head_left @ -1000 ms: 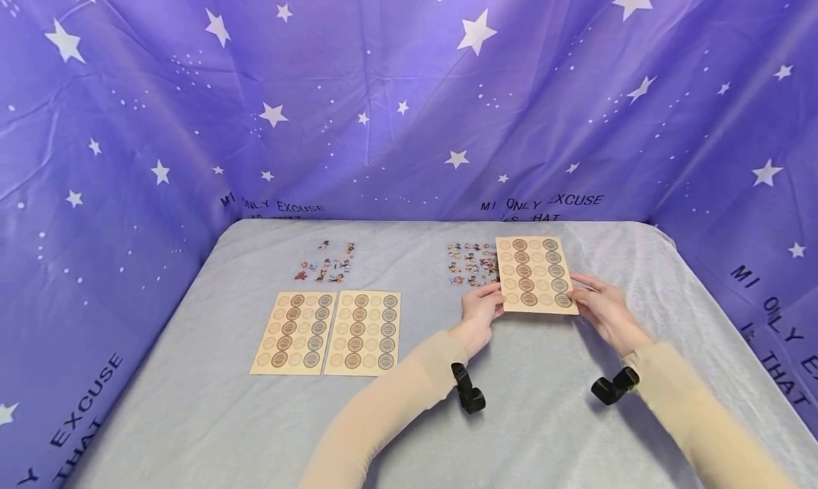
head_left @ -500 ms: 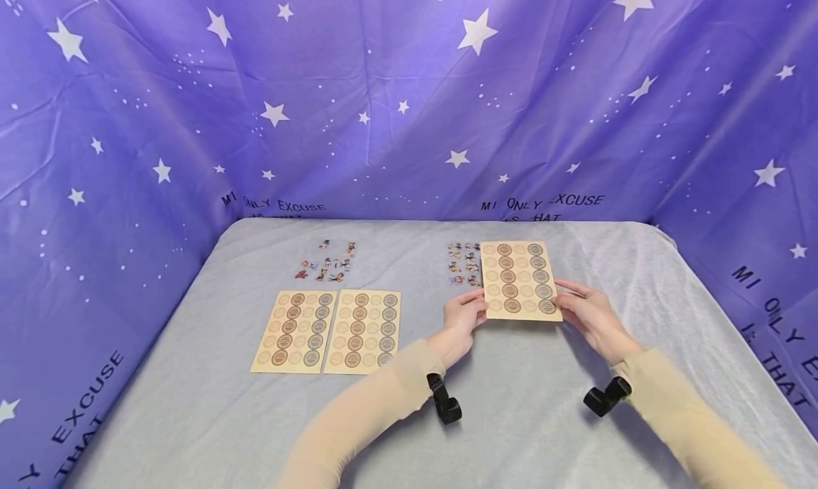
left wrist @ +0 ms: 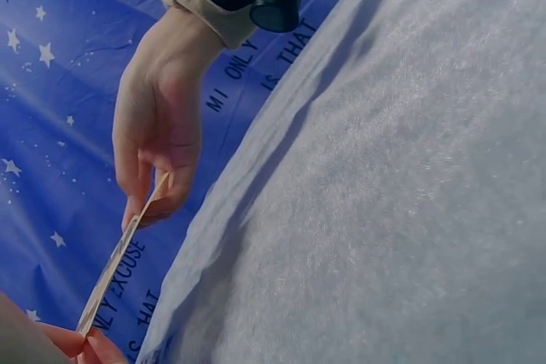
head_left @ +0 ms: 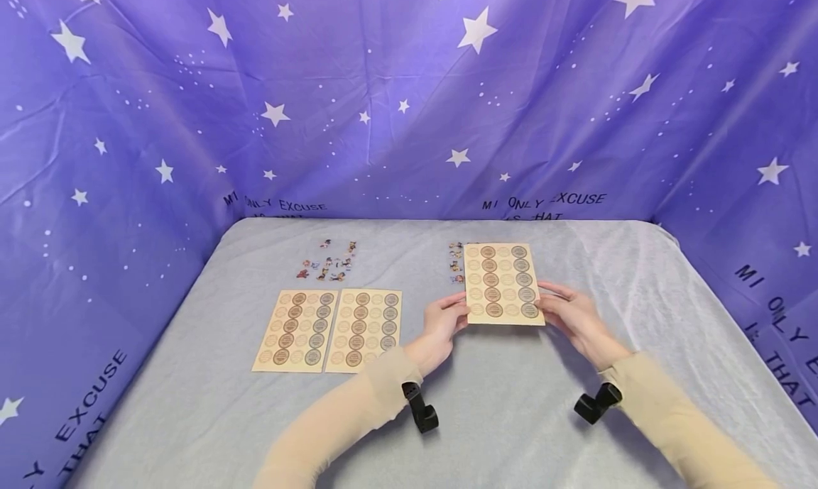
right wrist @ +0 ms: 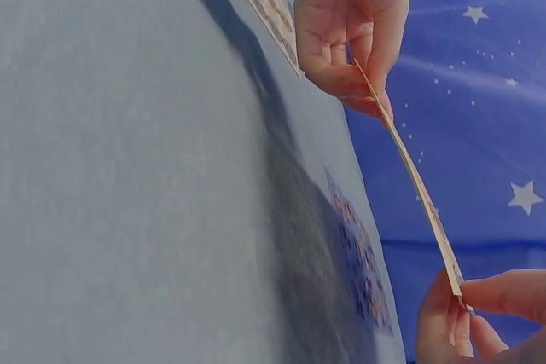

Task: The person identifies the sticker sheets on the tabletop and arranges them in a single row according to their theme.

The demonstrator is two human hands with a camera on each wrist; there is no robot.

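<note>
A tan sticker sheet [head_left: 501, 283] with columns of round brown and grey labels is held up off the table. My left hand [head_left: 442, 326] pinches its lower left edge, thumb on the printed face. At the lower right edge, my right hand [head_left: 578, 326] pinches it the same way. In the right wrist view the sheet [right wrist: 418, 181] is nearly edge-on between the left hand [right wrist: 354, 27] and the right hand [right wrist: 486, 313]; I cannot tell whether it is one layer or more. Behind it, a clear sheet of small cartoon stickers [head_left: 455, 265] is partly hidden.
Two matching label sheets, a left one [head_left: 295, 331] and a right one [head_left: 364, 329], lie side by side on the grey cloth-covered table [head_left: 211, 404]. Beyond them is another clear sheet of cartoon stickers [head_left: 329, 263]. Purple star-printed curtains [head_left: 383, 84] surround the table.
Both hands have carried the label sheet leftward and slightly toward me. It now covers more of the clear cartoon sheet behind. The sheets on the table have stayed put.
</note>
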